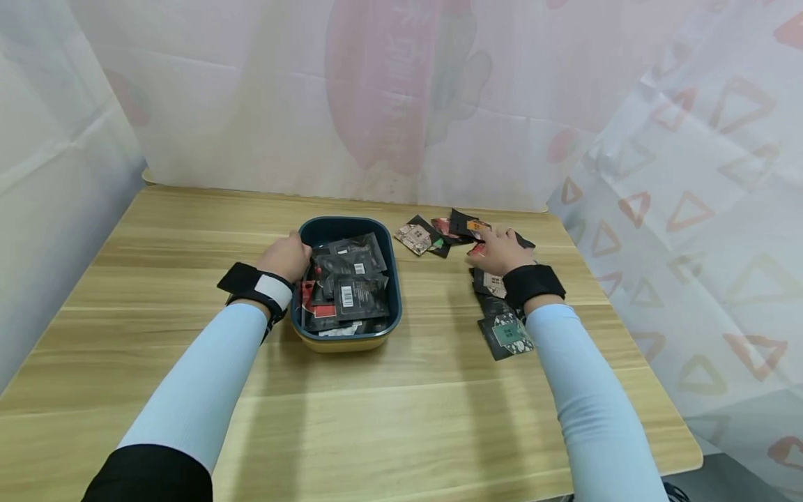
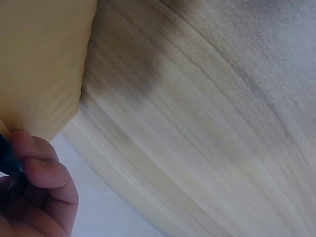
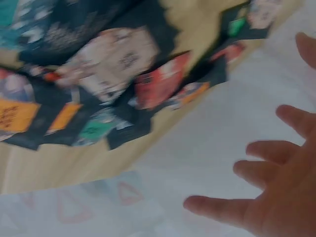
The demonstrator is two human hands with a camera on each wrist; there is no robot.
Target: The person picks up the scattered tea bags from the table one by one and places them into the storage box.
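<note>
1. The left hand (image 1: 285,256) curls over the rim of the tub (image 1: 394,293) – a grip that likely steadies it; packets fill the tub.
2. The right hand (image 1: 498,252) hovers with spread fingers (image 3: 224,207) over loose packets (image 1: 505,333) on the table (image 1: 401,418), holding nothing.
3. The right-wrist view is blurred – the packet labels are unreadable.

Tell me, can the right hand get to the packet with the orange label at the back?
Probably yes. The right hand is open and already right beside the orange-label packet, which lies on top of the loose pile with nothing covering it.
</note>
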